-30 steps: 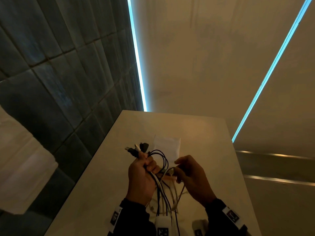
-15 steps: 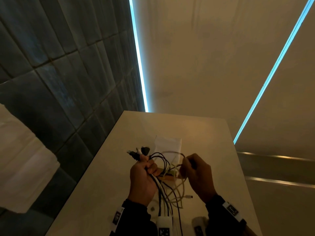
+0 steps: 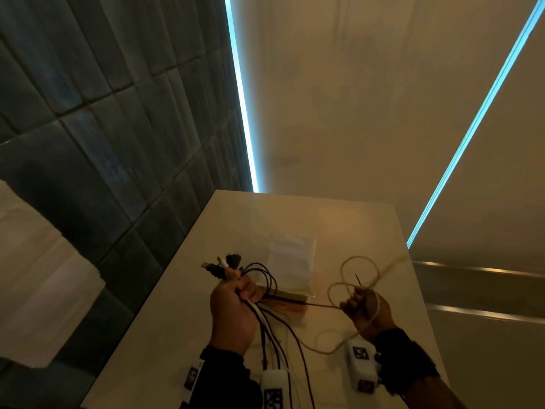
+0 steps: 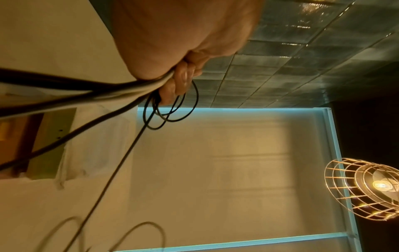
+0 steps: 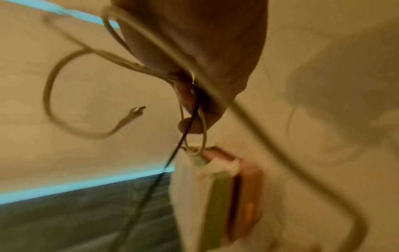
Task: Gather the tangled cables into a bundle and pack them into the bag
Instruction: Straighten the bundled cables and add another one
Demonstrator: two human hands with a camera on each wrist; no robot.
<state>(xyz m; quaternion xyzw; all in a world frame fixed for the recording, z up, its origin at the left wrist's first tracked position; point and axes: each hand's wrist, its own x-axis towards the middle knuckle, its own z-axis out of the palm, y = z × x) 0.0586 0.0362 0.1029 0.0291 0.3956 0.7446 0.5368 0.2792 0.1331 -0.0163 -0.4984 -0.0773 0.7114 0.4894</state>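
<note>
Head view: the left hand is gripping the bunched cables in a fist over the table, plug ends sticking out above the knuckles, tails hanging down toward the body. The right hand is pinching a pale cable well apart to the right, its loops standing above the fingers; a thin dark strand is running taut between the two hands. The white bag is lying flat on the table just beyond both hands. Judgement: the pale cable is being drawn free, and it wants a steady pull, then feeding its loops into the left fist. Left wrist view: fingers are curling tight round dark and pale cables, small black loops hanging just past them. Right wrist view, blurred: fingertips are clamping the pale cable and the dark strand, bag lying just beyond.
</note>
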